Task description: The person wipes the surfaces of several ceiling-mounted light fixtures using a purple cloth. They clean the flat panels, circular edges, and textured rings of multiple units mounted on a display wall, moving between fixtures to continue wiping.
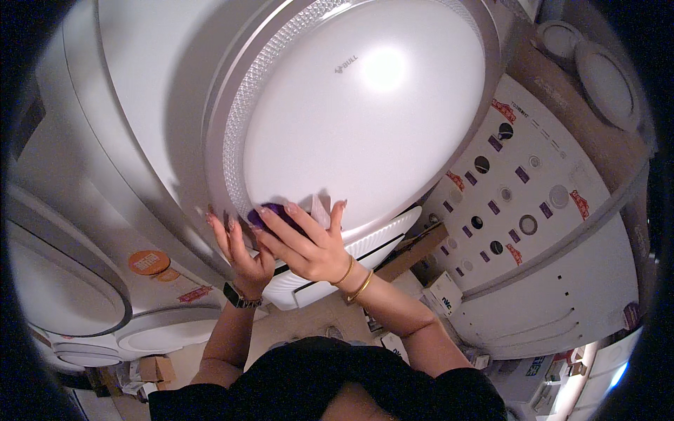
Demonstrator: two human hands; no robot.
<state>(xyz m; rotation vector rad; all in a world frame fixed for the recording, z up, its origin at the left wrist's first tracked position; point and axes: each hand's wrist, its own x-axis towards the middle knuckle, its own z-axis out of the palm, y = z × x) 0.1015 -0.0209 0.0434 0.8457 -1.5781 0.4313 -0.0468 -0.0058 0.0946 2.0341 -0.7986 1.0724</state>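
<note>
A large round ceiling lamp (363, 126) with a white cover, a textured clear ring and a metallic rim fills the upper middle. My right hand (310, 247), with gold bracelets on its wrist, lies over a dark purple piece (274, 217), perhaps cloth, at the lamp's lower edge. It presses this piece against the cover. A pale folded piece (320, 211) sticks up between thumb and fingers; its kind is unclear. Just left, my left hand (245, 252), wearing a watch, has its fingers spread beside the lower left rim; contact with the rim cannot be told.
Below the lamp is a white ribbed fixture (368, 252). A display board (526, 184) with small round lights and tags stands at right, near a white box (443, 294). More round lamps (63, 284) are at left. An open cardboard box (157, 369) lies lower left.
</note>
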